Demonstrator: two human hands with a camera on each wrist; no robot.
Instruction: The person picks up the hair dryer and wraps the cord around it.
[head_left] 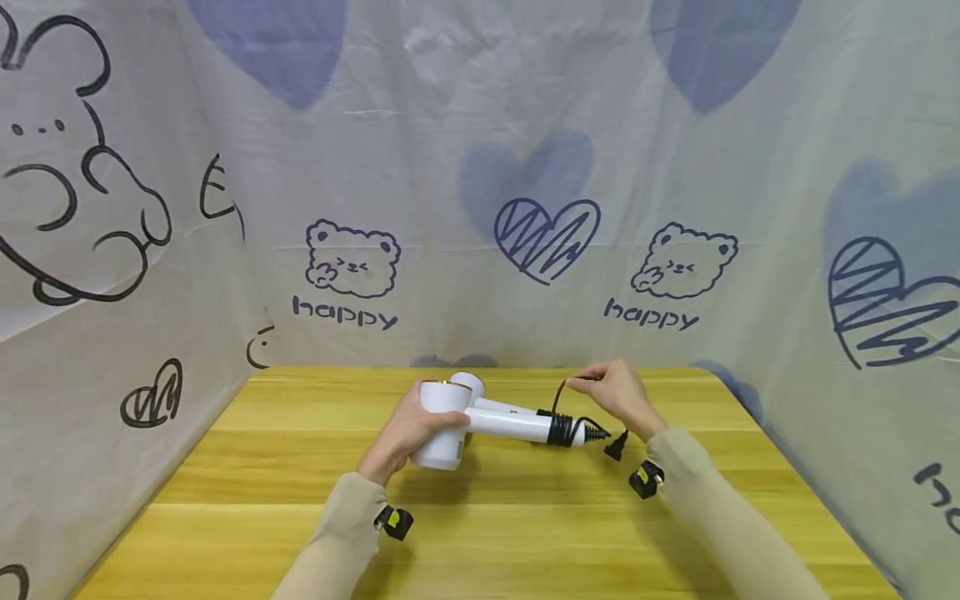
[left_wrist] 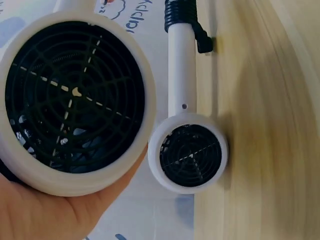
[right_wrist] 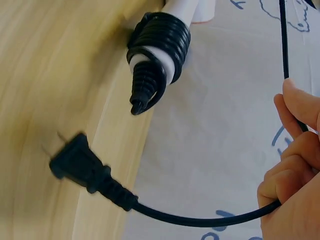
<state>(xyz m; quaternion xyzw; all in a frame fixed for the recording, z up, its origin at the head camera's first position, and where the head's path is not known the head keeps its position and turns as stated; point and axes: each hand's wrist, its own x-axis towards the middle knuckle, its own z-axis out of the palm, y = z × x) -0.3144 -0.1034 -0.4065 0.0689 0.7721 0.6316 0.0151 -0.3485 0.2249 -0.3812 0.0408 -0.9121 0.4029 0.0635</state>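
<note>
My left hand [head_left: 415, 429] grips a white hair dryer [head_left: 510, 423] by its barrel, with its handle pointing right. Black cord [right_wrist: 162, 40] is wound in several turns around the end of that handle. In the left wrist view the dark round grille [left_wrist: 50, 100] faces the camera. Up to the right, my right hand [head_left: 621, 392] pinches a stretch of the cord that rises from the coil. The two-pin plug [right_wrist: 80, 160] dangles below on the cord's free end. Behind the held dryer, a second white hair dryer [left_wrist: 181, 70] lies on the table, its handle also wrapped in black cord.
A wood-grain table [head_left: 525, 533] lies under both hands. White cloth printed with hearts and bears [head_left: 450, 292] hangs behind it and at both sides. Small black cameras [head_left: 393, 522] are strapped at the sleeves.
</note>
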